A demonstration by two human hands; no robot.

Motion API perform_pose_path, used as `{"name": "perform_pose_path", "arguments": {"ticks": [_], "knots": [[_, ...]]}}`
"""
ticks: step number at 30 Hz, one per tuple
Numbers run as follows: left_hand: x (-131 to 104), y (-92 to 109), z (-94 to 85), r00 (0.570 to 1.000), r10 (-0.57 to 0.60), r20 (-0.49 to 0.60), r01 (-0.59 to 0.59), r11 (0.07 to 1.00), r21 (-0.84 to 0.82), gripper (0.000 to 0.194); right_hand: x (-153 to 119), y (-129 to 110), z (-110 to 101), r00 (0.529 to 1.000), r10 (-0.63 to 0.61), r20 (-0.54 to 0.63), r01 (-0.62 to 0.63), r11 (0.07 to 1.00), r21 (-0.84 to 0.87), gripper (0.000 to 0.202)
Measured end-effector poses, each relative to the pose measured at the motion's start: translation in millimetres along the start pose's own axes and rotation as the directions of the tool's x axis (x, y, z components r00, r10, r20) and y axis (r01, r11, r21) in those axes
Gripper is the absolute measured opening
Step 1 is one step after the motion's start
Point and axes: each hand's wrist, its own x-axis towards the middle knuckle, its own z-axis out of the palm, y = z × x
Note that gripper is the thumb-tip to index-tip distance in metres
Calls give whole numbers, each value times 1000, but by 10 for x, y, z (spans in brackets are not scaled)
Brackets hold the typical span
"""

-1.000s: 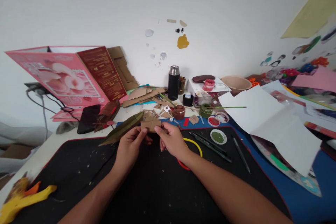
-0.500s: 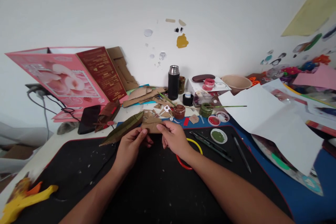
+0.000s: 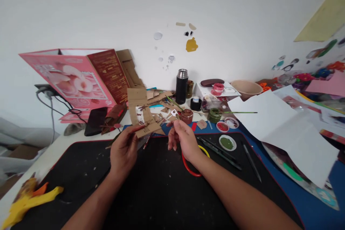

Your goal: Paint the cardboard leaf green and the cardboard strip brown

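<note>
1. The left hand [image 3: 124, 151] pinches a folded piece of brown cardboard [image 3: 141, 112] by its lower edge, thumb and fingers closed on it, and holds it upright above the far edge of the black mat [image 3: 81, 172]. The piece has a pale printed patch on its face and a flap bent toward the right at the bottom.
2. The right hand [image 3: 183, 139] is just right of the cardboard and apart from it, fingers loosely curled. Whether its fingertips hold some small scrap cannot be told.
3. Under the right wrist lies a red and yellow ring [image 3: 192, 165] on the mat.
4. As a judgement: the cardboard is already cut and creased, but shows no paint, so shaping seems partly done and joining or colouring is left. Many cardboard offcuts [image 3: 164, 109] lie just beyond the hands.
5. Far of the hands stand a brown paint jar [image 3: 186, 116], a green paint jar [image 3: 215, 115] with a brush [image 3: 237, 112] across it, and a black flask [image 3: 182, 86].
6. To the right on the mat are a lid of green paint [image 3: 226, 142], a lid of red paint [image 3: 222, 127] and dark tools [image 3: 219, 149].
7. Further right lies a large white sheet [image 3: 283, 129]. At the far left leans a pink printed box [image 3: 70, 79], and at the near left a yellow glue gun [image 3: 29, 201].
</note>
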Motion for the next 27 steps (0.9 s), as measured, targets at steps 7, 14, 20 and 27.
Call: {"name": "perform_pose_path", "arguments": {"ticks": [7,14,20,27], "knots": [[27,-12,2,967,184,175,-187,982,5,26,7,83,-14,965,194,175,-199,980,9,62],[0,116,76,963,-112,243,158,971,-181,38,-6,63,0,969,212,126,-206,977,-57,53],[85,147,85,847,-384,366,521,733,-437,62,-1,93,-13,984,149,97,-117,954,-277,44],[123,217,85,688,-353,634,611,754,-243,53,-42,127,-1,987,80,141,-26,936,-351,35]]}}
